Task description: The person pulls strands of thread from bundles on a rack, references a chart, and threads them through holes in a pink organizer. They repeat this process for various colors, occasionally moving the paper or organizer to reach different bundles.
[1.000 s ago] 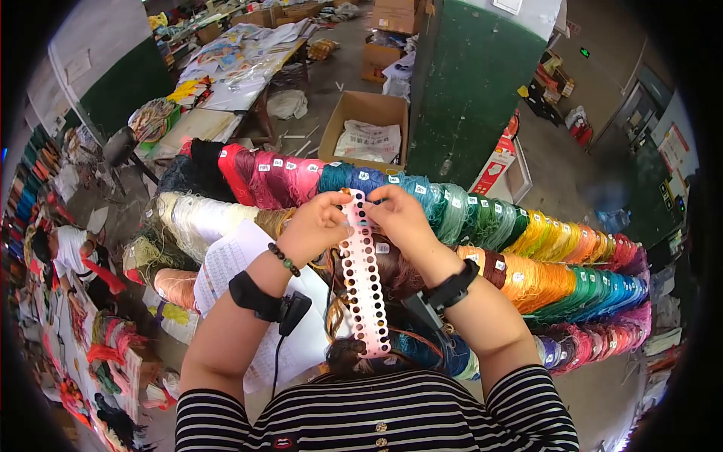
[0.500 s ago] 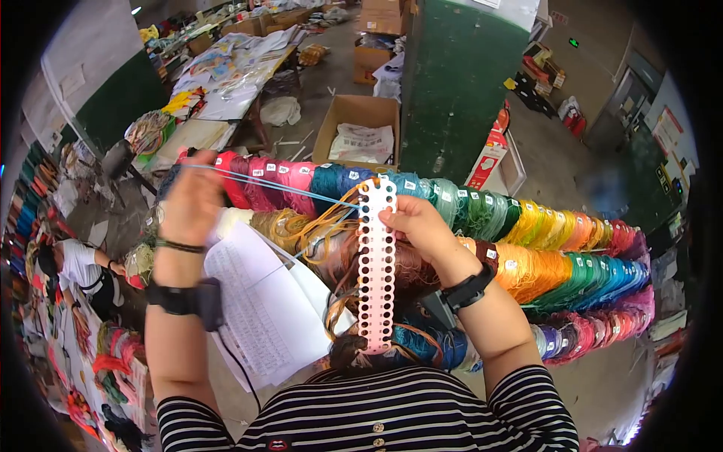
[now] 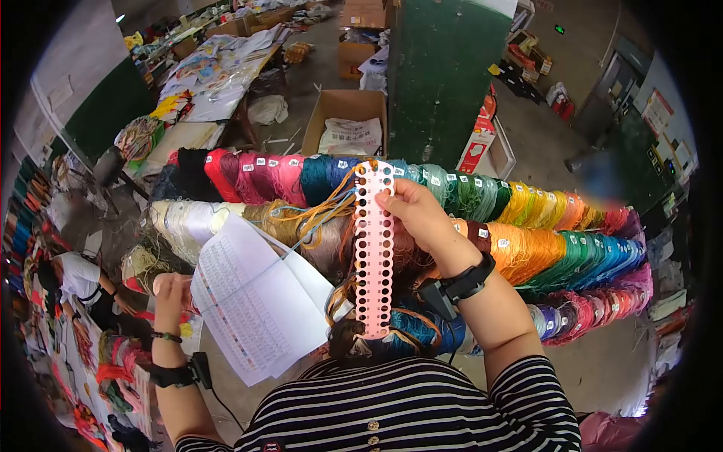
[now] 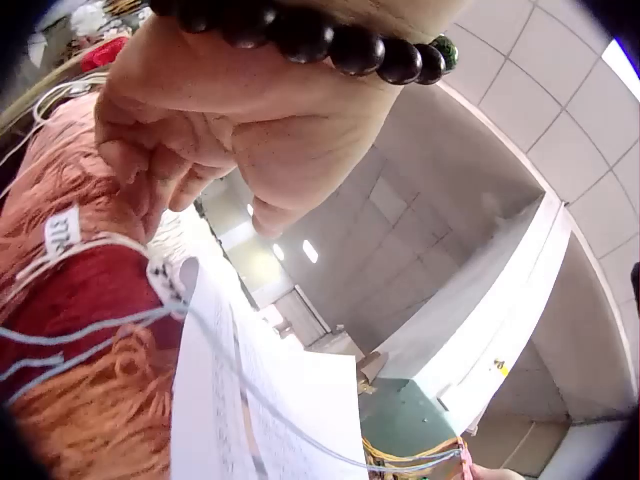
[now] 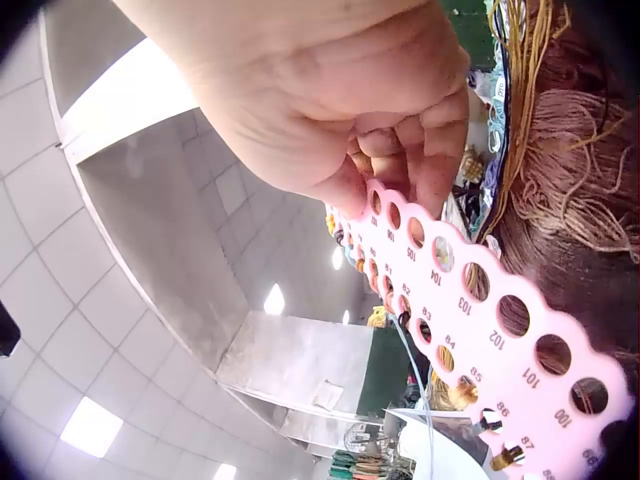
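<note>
A pink card with numbered holes [image 3: 373, 256] stands lengthwise before the striped shirt, colored threads looped at its upper end. My right hand [image 3: 414, 215] pinches its upper right edge between thumb and fingers; the right wrist view shows the same hand [image 5: 350, 110] on the card [image 5: 480, 300]. My left hand [image 3: 172, 295] is at the left end of the thread rows. In the left wrist view its bent fingers [image 4: 165, 165] lie against salmon thread [image 4: 75, 170], the thumb apart. Light blue thread [image 4: 250, 385] trails over the printed sheets [image 3: 252, 301] towards the card.
Rows of labelled thread skeins [image 3: 527, 252] stretch across the front. Behind them are an open cardboard box [image 3: 310, 132], a green pillar [image 3: 431, 90] and a cluttered table [image 3: 218, 98]. Another person [image 3: 79, 279] is at the far left.
My left hand has swung out left, then down to the lower thread row. The blue strands, taut half a second ago, now hang slack. My right hand keeps its hold on the card.
</note>
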A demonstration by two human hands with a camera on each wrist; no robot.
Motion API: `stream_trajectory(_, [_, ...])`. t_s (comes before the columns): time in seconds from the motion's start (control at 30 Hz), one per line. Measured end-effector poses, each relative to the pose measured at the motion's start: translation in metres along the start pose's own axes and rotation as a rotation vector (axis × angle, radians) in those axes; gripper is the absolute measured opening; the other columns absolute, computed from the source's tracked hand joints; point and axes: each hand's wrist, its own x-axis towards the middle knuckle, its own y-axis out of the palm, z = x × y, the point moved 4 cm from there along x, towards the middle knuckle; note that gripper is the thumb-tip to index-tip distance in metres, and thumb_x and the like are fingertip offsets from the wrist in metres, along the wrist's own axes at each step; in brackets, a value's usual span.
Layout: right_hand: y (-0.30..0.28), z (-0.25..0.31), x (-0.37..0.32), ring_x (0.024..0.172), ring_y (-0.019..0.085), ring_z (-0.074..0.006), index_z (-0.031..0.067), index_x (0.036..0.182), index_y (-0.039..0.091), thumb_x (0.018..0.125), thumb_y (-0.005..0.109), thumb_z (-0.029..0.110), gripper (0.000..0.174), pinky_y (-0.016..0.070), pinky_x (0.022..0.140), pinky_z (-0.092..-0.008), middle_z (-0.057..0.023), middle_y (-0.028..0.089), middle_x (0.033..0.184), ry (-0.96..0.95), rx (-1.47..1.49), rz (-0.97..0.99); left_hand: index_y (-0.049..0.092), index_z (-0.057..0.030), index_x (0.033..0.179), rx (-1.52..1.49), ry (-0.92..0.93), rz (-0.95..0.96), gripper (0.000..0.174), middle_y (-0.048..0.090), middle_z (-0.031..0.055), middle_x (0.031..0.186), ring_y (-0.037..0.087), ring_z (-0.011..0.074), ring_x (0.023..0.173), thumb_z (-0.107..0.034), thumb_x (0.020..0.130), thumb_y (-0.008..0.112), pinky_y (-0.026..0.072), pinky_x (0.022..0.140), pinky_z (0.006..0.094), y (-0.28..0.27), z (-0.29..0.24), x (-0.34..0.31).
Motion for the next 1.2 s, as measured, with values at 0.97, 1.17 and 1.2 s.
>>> stream_trajectory(0.97, [-0.164,0.145,-0.144,0.098,0.06,-0.0127,0.0028,0.13,0.051,0.099,0.046,0.024,0.038,0.049,0.086,-0.0278,-0.0037,0.061,0.115,-0.557,-0.044,-0.597,0.049,0.004,0.13,-0.73,0.126,0.108,0.046,0.063,0.0117,0.113,0.063,0.016,0.097,-0.001,0.086,0.064,0.0518,0.082,0.0279,0.081,-0.125,0.01])
stream_trajectory(1.17, [-0.072,0.009,-0.056,0.072,0.058,-0.005,0.0034,0.109,0.06,0.098,0.054,0.022,0.023,0.0469,0.063,-0.0192,0.0008,0.064,0.087,-0.286,-0.254,-0.594,0.051,0.0035,0.128,-0.7,0.112,0.131,0.045,0.063,0.0103,0.114,0.062,0.0153,0.097,0.0,0.085,0.064,0.0512,0.082,0.0277,0.089,-0.108,0.03])
stream_trajectory(1.2, [-0.085,-0.015,-0.047,0.072,0.058,-0.0042,0.002,0.109,0.06,0.098,0.054,0.021,0.022,0.0463,0.063,-0.0191,0.0011,0.064,0.088,-0.232,-0.297,-0.556,0.051,0.0035,0.128,-0.69,0.111,0.127,0.045,0.063,0.0103,0.114,0.062,0.0153,0.097,0.0,0.085,0.064,0.0511,0.083,0.0277,0.09,-0.106,0.033])
